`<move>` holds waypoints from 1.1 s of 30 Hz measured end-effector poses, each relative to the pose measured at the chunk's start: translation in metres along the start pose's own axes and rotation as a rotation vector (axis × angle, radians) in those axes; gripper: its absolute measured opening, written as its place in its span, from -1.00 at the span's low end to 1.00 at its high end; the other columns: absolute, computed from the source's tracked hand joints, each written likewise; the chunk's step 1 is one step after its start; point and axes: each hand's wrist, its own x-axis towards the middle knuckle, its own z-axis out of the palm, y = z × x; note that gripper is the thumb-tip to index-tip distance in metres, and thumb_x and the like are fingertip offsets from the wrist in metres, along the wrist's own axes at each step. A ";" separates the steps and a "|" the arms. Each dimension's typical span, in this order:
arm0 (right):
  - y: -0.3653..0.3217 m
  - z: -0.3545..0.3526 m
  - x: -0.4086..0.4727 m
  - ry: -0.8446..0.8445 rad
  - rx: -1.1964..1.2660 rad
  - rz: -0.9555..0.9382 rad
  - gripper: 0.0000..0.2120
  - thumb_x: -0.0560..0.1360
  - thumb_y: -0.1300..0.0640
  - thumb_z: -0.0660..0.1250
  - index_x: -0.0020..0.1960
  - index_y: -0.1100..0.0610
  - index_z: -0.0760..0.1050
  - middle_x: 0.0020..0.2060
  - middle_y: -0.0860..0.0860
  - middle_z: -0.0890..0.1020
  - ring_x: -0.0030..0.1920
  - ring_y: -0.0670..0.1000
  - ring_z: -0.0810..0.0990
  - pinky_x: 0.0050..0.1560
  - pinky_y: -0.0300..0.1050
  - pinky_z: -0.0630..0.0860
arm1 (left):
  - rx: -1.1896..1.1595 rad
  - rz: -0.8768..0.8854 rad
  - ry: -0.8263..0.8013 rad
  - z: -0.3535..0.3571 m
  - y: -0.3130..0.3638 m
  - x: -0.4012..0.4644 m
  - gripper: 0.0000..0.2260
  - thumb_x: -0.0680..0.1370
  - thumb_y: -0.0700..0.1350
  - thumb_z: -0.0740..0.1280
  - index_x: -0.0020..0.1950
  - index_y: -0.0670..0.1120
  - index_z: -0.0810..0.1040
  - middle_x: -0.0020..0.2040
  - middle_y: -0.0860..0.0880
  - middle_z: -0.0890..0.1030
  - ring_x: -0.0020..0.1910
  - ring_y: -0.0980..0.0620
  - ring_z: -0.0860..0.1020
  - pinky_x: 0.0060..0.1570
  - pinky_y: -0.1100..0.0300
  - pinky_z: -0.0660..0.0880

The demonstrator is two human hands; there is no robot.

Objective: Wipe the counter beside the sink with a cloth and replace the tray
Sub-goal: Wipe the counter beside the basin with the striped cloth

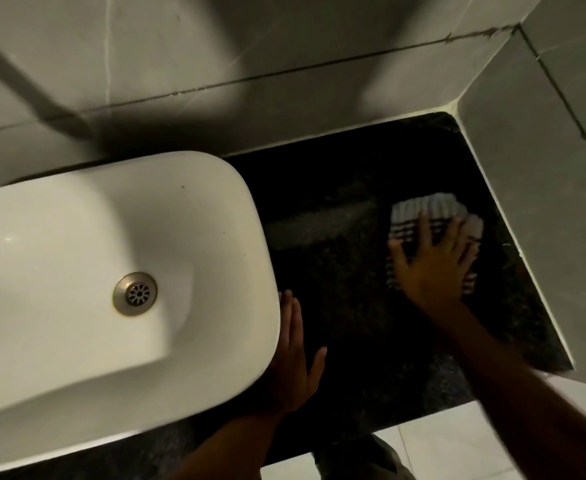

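Observation:
A dark speckled counter (336, 258) runs to the right of a white sink (215, 216). On its right part lies a folded, grey-and-white striped cloth (423, 209). My right hand (433, 268) presses flat on the cloth, fingers spread, close to the right wall. My left hand (293, 362) rests flat on the counter against the sink's right rim, fingers together and holding nothing. No tray is in view.
Grey tiled walls (284, 64) close the counter at the back and on the right (544, 202). The sink has a metal drain (134, 293). A pale tiled floor (457, 441) shows below the counter's front edge.

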 end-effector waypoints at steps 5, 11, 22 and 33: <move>-0.113 0.007 -0.010 -0.033 0.053 -0.383 -0.29 0.47 -0.45 0.00 0.51 -0.13 0.24 0.52 0.27 0.23 0.53 0.29 0.15 0.48 0.34 0.05 | -0.054 0.044 0.048 -0.002 0.003 -0.002 -0.27 0.55 0.16 0.20 0.55 -0.29 0.14 0.60 -0.18 0.04 0.60 -0.13 -0.02 0.44 -0.13 0.28; -0.085 -0.002 0.123 -0.005 0.076 -0.144 -0.24 0.47 -0.46 -0.02 0.56 -0.12 0.13 0.57 0.25 0.11 0.56 0.29 0.08 0.48 0.36 0.07 | -0.007 -0.013 0.001 0.001 0.001 0.000 -0.22 0.55 0.26 0.09 0.59 -0.20 -0.02 0.62 -0.10 -0.09 0.61 -0.08 -0.08 0.46 -0.09 0.26; 0.094 -0.014 -0.094 -0.023 0.001 0.278 -0.24 0.46 -0.40 0.03 0.53 0.01 0.23 0.53 0.27 0.16 0.53 0.29 0.13 0.48 0.36 0.10 | 0.007 0.032 0.058 0.006 -0.005 -0.001 -0.23 0.53 0.20 0.18 0.57 -0.24 0.09 0.62 -0.12 -0.04 0.61 -0.10 -0.04 0.44 -0.14 0.28; -0.047 -0.004 -0.133 -0.096 0.041 -0.048 -0.23 0.49 -0.42 0.00 0.57 -0.02 0.13 0.55 0.31 0.08 0.56 0.33 0.00 0.49 0.37 -0.11 | 0.064 0.046 0.065 -0.005 0.005 0.002 -0.25 0.49 0.14 0.21 0.53 -0.31 0.18 0.57 -0.25 0.13 0.58 -0.18 0.07 0.55 0.14 -0.08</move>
